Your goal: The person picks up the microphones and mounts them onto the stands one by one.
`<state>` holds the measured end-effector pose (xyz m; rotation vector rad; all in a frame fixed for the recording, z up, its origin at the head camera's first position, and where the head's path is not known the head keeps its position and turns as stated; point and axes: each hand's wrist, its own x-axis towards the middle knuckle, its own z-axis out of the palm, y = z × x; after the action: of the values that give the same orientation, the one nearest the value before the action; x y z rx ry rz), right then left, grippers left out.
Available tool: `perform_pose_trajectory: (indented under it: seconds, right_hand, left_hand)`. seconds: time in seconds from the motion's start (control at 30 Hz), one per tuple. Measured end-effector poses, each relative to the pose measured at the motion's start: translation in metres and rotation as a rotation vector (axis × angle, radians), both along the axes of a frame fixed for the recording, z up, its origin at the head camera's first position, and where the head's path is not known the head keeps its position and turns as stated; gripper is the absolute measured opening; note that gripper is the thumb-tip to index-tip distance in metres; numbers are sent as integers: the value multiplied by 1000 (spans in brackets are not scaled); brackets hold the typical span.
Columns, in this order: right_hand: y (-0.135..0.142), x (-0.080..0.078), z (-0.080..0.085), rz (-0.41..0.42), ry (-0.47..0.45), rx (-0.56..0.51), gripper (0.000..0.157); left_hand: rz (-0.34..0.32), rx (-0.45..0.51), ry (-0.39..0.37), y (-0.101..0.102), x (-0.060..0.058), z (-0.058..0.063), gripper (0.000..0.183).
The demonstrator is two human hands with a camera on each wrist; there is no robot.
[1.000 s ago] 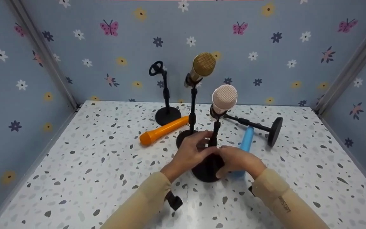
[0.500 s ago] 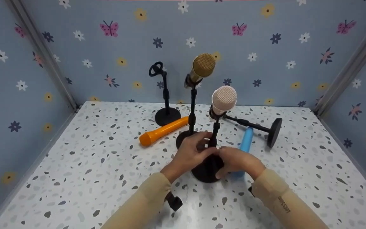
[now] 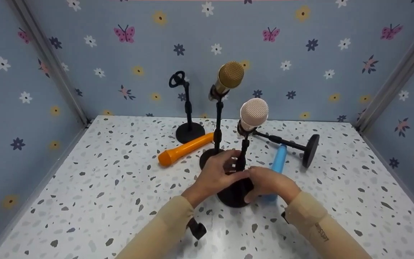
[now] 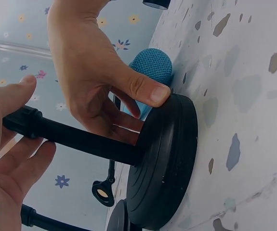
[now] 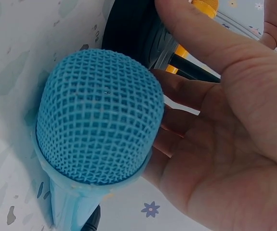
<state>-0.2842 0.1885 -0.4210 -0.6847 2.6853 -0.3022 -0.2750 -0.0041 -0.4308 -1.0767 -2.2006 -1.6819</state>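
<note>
A pale pink microphone (image 3: 254, 112) sits in the clip of a black microphone stand (image 3: 233, 197), which stands upright at the middle of the table. My left hand (image 3: 214, 174) grips the stand's pole, with thumb and fingers about its collar in the left wrist view. Lower down, my right hand (image 3: 270, 180) holds the round base, the thumb on its rim and the other fingers over its upper face. Close beside the right hand lies a blue microphone (image 5: 99, 115), its mesh head large in the right wrist view and its middle hidden by the hand in the head view.
Just behind, a gold microphone (image 3: 231, 75) stands in another stand. An orange microphone (image 3: 185, 148) lies to the left, in front of an upright bare stand (image 3: 189, 132). A tipped-over stand (image 3: 311, 150) lies at right. Patterned walls (image 3: 207, 46) enclose the speckled table (image 3: 113, 201).
Hardly anything differs: the left thumb has shifted slightly toward the right hand. Both hands keep their hold on the stand, and the other things stay where they were.
</note>
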Motion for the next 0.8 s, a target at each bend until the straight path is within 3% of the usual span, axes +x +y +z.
perform_pose_trajectory:
  seconds: [0.23,0.43,0.63,0.8]
  right_hand:
    - [2,0,-3,-3,9,-15,50]
    - [4,0,-3,16,24,-42,50]
    - [4,0,-2,0,14,-51,57]
    - [4,-1,-2,-17,4,-56,53]
  left_hand:
    - [97,-20,124,1,-1,-3,40]
    - [50,46,39,2,-1,-2,36]
    - [17,-45,-19,0,-1,5,37]
    - [-37,-86,-46,-2,-4,10,35]
